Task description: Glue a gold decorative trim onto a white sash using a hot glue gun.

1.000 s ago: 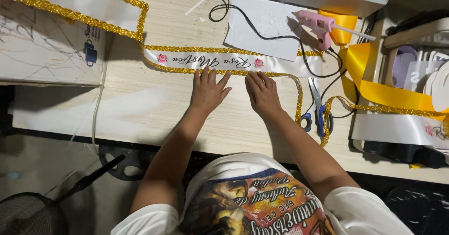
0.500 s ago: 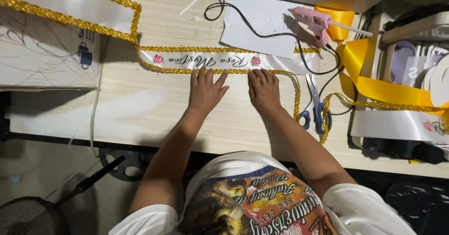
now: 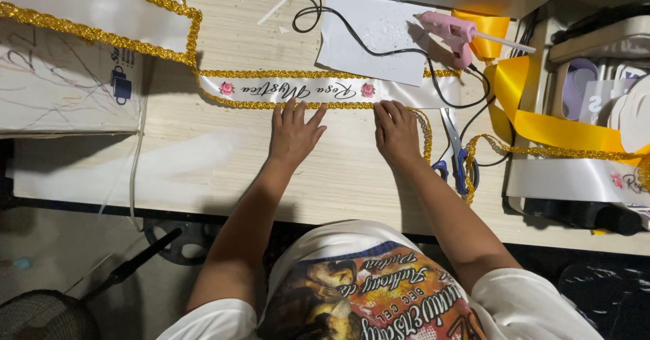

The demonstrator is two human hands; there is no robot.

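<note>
1. The left hand (image 3: pixel 292 133) lies flat and open on the desk (image 3: pixel 203 164), in the centre of the frame. Its spread fingertips touch the lower gold edge of the white sash (image 3: pixel 305 91). It holds nothing.
2. The right hand (image 3: pixel 397 131) lies just beside it, to the right, also open and palm down. Its fingertips press on the gold trim (image 3: pixel 425 133), at the place where the trim leaves the sash and curves downward. It grips nothing.
3. The sash lies flat across the upper middle of the frame. It carries dark script and two small pink roses. Its right end goes under a black cable (image 3: pixel 447 96) and a white paper sheet (image 3: pixel 379 35), so this end is hidden.
4. A pink glue gun (image 3: pixel 450 32) lies on the paper, in the upper right.
5. Scissors (image 3: pixel 457 154) with blue handles lie right of the right hand; the trim partly covers them.
6. A yellow ribbon (image 3: pixel 542 120) at the far right is cut off by the frame edge.
</note>
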